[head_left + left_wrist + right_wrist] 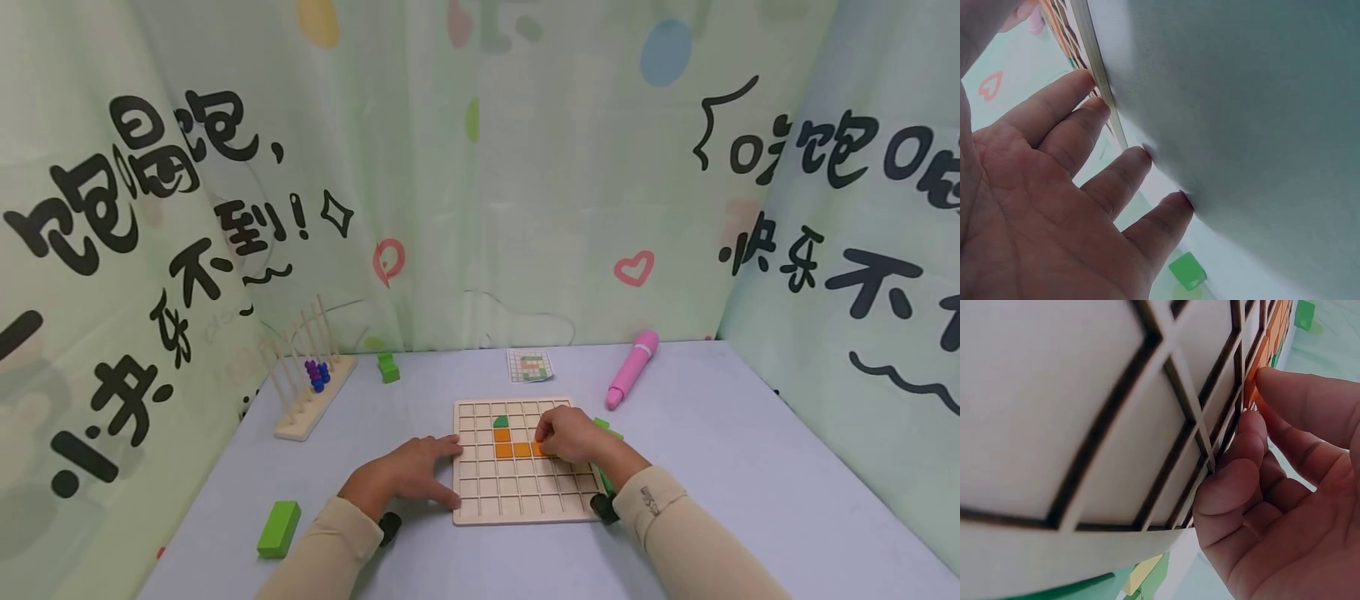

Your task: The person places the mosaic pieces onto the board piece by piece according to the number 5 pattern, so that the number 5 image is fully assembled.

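A wooden grid board (525, 500) lies flat on the table. Several orange tiles (503, 450) sit in its cells in an L shape, with a green half-round piece (500, 422) above them. My left hand (442, 471) rests flat on the table, its straight fingers (1116, 162) touching the board's left edge (1100, 81). My right hand (542, 443) is on the board with curled fingers. It pinches the rightmost orange tile (1259, 356) at the fingertips (1250, 422), low against the grid (1085, 425).
A pattern card (529, 365) and a pink pen (632, 368) lie behind the board. A wooden peg rack with beads (307, 383) and a small green block (387, 367) stand at back left. A green block (279, 528) lies front left, green pieces (609, 431) right of the board.
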Demonstrator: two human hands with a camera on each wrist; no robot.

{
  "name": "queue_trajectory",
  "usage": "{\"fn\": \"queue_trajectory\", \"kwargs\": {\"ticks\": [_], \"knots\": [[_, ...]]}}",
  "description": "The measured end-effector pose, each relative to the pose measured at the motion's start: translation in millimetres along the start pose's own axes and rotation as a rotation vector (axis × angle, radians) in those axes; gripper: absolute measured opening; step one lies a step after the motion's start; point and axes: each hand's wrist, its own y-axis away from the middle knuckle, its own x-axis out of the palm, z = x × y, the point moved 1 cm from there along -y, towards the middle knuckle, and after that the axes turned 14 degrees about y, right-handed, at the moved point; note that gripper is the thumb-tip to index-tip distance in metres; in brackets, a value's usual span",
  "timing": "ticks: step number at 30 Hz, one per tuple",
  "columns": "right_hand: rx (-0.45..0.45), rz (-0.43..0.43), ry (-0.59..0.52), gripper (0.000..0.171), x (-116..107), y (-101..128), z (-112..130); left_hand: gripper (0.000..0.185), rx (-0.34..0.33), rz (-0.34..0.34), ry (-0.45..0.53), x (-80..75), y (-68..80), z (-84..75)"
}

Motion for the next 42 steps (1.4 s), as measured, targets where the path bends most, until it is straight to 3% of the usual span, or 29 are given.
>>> {"fn": "queue_trajectory", "kwargs": {"ticks": [6, 14, 18, 26, 31, 42], "knots": [[-0.017, -0.017, 0.002, 0.008, -1, 3, -1, 0.081, 0.006, 0.000, 0.003, 1.5, 0.1, 1.9], [-0.025, -0.043, -0.102, 0.007, -11, 12, -21, 0.081, -0.023, -0.006, -0.004, -0.6, 1.6, 0.9], [0.023, -0.054, -0.123, 0.012, -19, 16, -35, 0.081, -0.030, -0.011, -0.009, -1.1, 2.2, -0.1], [0.121, -0.082, -0.087, 0.020, -28, 18, -67, 0.080, -0.016, -0.008, 0.002, -0.8, 2.1, 0.4], [0.133, -0.083, -0.077, 0.022, -26, 19, -82, 0.081, -0.002, 0.000, 0.006, -0.3, 1.5, 1.3], [0.181, -0.065, 0.023, 0.034, -22, 11, -95, 0.080, 0.001, -0.003, 0.009, 0.9, 0.4, 1.7]]}}
